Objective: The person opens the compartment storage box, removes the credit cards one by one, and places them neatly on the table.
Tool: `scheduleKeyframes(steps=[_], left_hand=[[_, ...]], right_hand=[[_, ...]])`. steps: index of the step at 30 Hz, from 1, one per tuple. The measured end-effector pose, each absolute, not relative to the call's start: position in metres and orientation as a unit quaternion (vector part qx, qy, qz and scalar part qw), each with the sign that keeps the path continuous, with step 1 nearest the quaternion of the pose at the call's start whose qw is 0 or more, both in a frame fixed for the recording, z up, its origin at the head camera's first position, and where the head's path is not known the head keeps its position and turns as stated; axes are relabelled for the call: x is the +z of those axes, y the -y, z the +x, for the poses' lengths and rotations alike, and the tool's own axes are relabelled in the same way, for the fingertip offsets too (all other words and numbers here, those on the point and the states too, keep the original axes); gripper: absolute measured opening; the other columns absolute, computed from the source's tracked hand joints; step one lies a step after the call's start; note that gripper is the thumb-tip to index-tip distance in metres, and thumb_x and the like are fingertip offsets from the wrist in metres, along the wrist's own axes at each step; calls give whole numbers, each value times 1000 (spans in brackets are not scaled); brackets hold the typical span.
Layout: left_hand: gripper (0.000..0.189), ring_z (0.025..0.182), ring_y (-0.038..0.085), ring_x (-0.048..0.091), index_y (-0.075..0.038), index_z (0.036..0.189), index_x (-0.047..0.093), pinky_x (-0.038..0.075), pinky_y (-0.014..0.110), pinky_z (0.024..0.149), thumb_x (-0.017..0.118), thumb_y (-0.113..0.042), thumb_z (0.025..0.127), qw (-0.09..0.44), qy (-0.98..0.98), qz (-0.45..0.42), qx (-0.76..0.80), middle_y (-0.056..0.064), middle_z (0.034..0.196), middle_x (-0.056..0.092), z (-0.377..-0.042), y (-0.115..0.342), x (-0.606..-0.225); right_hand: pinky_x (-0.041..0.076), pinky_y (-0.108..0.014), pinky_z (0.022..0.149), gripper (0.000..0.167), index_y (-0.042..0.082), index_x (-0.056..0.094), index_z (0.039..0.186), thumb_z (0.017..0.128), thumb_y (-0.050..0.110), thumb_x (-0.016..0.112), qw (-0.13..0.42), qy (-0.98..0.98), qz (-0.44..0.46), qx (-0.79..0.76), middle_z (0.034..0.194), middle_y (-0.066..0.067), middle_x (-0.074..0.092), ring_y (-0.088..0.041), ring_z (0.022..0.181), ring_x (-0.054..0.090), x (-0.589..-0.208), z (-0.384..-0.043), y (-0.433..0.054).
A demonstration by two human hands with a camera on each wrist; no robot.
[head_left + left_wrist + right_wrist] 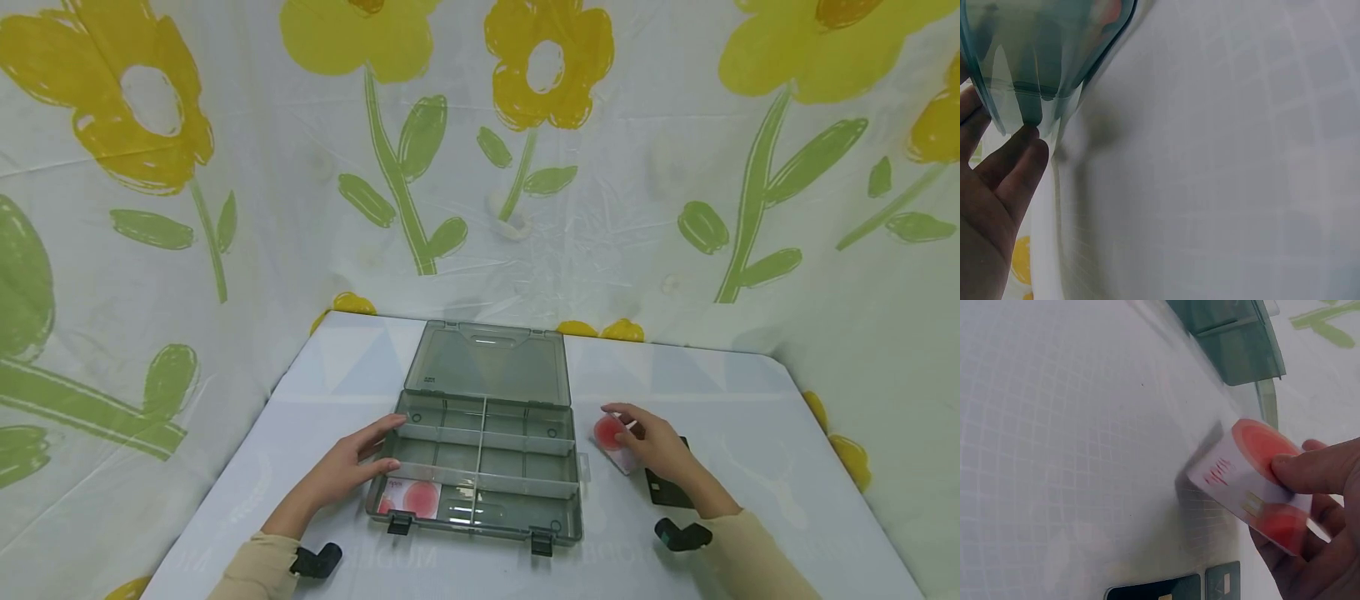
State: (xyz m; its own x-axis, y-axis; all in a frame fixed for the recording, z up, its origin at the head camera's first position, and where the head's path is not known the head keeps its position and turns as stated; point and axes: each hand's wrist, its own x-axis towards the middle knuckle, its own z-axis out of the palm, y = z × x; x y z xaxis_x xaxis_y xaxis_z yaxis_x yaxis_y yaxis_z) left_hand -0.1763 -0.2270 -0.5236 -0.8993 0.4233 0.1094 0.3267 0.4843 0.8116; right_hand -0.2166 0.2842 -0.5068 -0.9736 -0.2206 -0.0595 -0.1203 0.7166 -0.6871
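A grey see-through compartment box (480, 467) lies on the table with its lid (491, 360) folded back. My left hand (358, 462) touches the box's left edge with fairly straight fingers; in the left wrist view, the fingertips (1035, 147) meet the box's side. To the right of the box, my right hand (652, 437) pinches a white card with red circles (1254, 478) between thumb and fingers, tilted above the table. A gold chip shows on this card. A similar red and white card (414, 498) lies in the front left compartment.
Beneath my right hand are dark cards (667, 492) on the white table (750, 433); the right wrist view shows two of them side by side. Dark latches (542, 542) stick out from the box's front. Flowered cloth (622, 183) hangs behind the table.
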Motion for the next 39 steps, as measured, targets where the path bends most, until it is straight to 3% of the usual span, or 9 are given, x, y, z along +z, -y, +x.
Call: scheduleKeyframes(steps=[8, 11, 15, 18, 25, 31, 39], left_hand=[[68, 144, 39, 40, -9, 153, 46, 40, 49, 115, 75, -26, 94, 56, -858, 219, 462, 14, 159, 41, -176, 227, -523], [68, 144, 38, 40, -10, 153, 46, 40, 49, 115, 75, -26, 94, 56, -857, 219, 463, 13, 159, 41, -176, 228, -524], [69, 144, 38, 40, -11, 153, 45, 40, 49, 115, 75, -27, 94, 56, -857, 220, 463, 13, 159, 41, -177, 228, -524], [69, 144, 38, 40, -10, 153, 45, 40, 49, 115, 75, -27, 94, 56, -856, 222, 463, 13, 159, 41, -177, 228, -524], [69, 145, 38, 39, -10, 153, 45, 40, 48, 115, 75, -27, 94, 57, -857, 220, 463, 13, 159, 41, -177, 227, -523], [68, 144, 38, 40, -9, 153, 45, 40, 49, 115, 75, -26, 94, 57, -855, 223, 464, 14, 159, 41, -177, 228, -523], [69, 144, 39, 40, -9, 154, 45, 40, 50, 114, 74, -28, 94, 57, -855, 224, 463, 14, 159, 41, -177, 228, -524]], right_hand=[[57, -26, 66, 34, 3, 51, 116, 95, 18, 74, 63, -913, -16, -402, 96, -11, 64, -24, 86, 57, -507, -213, -288], [57, -24, 66, 39, 2, 52, 123, 96, 21, 73, 64, -908, -9, -415, 99, -13, 67, -24, 86, 58, -509, -212, -291], [62, -24, 73, 54, 8, 48, 147, 98, 20, 70, 78, -895, -20, -439, 113, -17, 66, -22, 87, 65, -511, -210, -294], [63, -23, 73, 58, 9, 47, 152, 99, 18, 69, 87, -884, -32, -458, 115, -18, 62, -22, 84, 65, -511, -207, -295], [65, -28, 74, 49, 0, 52, 140, 99, 20, 70, 80, -866, -16, -493, 108, -18, 65, -24, 86, 68, -510, -203, -296], [61, -27, 76, 44, 3, 55, 130, 98, 30, 71, 67, -891, 25, -449, 104, -13, 70, -23, 88, 64, -510, -204, -296], [51, -25, 61, 35, 4, 61, 121, 95, 22, 74, 49, -921, 22, -385, 89, -7, 60, -22, 80, 54, -519, -205, -292]])
